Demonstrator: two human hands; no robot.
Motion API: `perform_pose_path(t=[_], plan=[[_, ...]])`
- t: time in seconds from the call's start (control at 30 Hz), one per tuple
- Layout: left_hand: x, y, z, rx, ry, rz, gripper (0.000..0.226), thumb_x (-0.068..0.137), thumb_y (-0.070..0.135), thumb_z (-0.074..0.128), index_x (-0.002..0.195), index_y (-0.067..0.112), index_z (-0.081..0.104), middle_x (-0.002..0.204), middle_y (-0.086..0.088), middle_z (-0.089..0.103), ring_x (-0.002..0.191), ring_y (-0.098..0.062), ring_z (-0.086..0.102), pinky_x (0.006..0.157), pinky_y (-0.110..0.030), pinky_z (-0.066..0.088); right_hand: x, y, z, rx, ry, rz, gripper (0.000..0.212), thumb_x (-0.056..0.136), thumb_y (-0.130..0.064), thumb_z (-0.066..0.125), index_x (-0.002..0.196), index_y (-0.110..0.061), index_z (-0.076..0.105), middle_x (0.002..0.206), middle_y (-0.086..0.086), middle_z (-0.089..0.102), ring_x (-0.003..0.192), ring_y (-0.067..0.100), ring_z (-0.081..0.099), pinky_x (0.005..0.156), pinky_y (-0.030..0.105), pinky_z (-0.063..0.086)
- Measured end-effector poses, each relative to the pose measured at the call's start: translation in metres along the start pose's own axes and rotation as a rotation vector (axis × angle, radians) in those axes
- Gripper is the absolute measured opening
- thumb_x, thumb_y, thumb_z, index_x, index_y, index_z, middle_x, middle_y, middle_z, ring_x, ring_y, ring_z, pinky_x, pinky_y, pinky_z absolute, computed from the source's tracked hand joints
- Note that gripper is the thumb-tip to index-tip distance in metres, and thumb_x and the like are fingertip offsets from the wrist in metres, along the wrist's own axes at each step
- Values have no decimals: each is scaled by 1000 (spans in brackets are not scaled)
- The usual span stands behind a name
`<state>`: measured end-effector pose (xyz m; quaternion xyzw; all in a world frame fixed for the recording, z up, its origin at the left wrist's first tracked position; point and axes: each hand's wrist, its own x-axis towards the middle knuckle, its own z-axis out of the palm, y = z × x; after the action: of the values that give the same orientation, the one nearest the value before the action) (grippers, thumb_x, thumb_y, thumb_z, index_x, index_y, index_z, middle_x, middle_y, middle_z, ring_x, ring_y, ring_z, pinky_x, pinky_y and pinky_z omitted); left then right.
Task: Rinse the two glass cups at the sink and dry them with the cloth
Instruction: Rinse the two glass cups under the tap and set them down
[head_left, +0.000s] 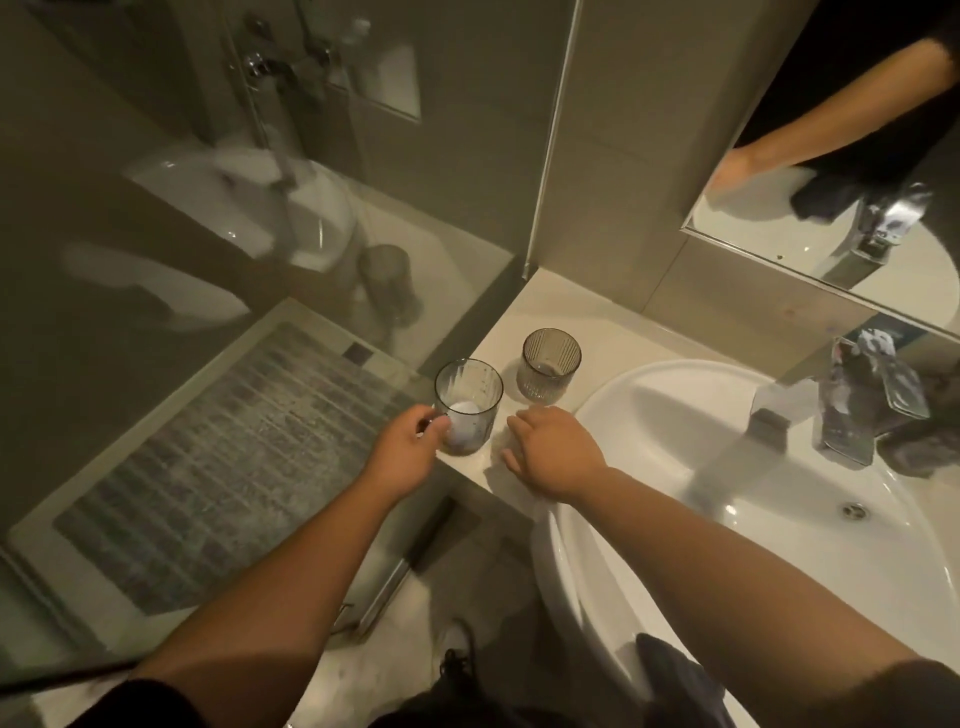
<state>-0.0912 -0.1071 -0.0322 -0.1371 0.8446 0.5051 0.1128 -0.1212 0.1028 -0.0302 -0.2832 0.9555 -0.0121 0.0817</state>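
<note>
Left hand (402, 441) grips the near cup (467, 405) from its left side, fingers and thumb curled round the lower wall. That cup stands upright on the counter (519, 312) edge, something whitish in the bottom, can't tell what. Right hand (550, 449) just right of the same cup, palm down on the counter, fingers loosely bent, holding nothing; can't tell if the fingertips touch the glass. Far cup (549, 364), ribbed, upright, sits beyond the right hand, just past its fingertips, apart from the near cup and untouched. Sink (675, 405) lies right of the right hand, the forearm crossing its near rim. Tap (852, 400) well right of both hands, at the back of the sink; drain (853, 510) below it. Dark cloth (670, 675) draped on the sink's near rim, under the right forearm, close to the body. Mirror (810, 130) above the tap shows an arm reflected. Left of the left hand, a glass shower screen (208, 260) with a mat (218, 467) on the floor behind it.
</note>
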Motion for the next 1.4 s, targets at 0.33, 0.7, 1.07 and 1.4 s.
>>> perform_pose_path(t=[0.33,0.7,1.07,1.4], plan=[[-33,69,-19,-326,120,135,26,76,45,55,70,20,60,70,5,64,77,-18,60,80,-41,49,-28,9,3,-60,-92,-94,63,94,-49,15,99,-24,72,104,-2,71,116,24,54,110,46,26],[-37,134,80,18,-125,265,27,99,22,52,78,5,53,70,-6,53,62,-17,43,56,-33,33,-167,121,-97,-165,694,200,19,82,-15,62,98,-6,70,118,20,65,120,42,54,103,54,39],[-61,146,175,149,-331,342,23,97,23,50,76,14,53,75,-5,57,67,-18,47,59,-32,35,-178,204,-131,-184,143,524,49,85,-11,61,132,-9,47,137,15,45,117,37,50,87,47,52],[-71,162,225,62,-432,307,26,97,24,52,77,7,54,72,-2,53,62,-15,42,56,-30,33,-167,223,-154,-303,97,466,41,88,-10,55,127,-20,57,120,10,65,96,35,64,70,38,55]])
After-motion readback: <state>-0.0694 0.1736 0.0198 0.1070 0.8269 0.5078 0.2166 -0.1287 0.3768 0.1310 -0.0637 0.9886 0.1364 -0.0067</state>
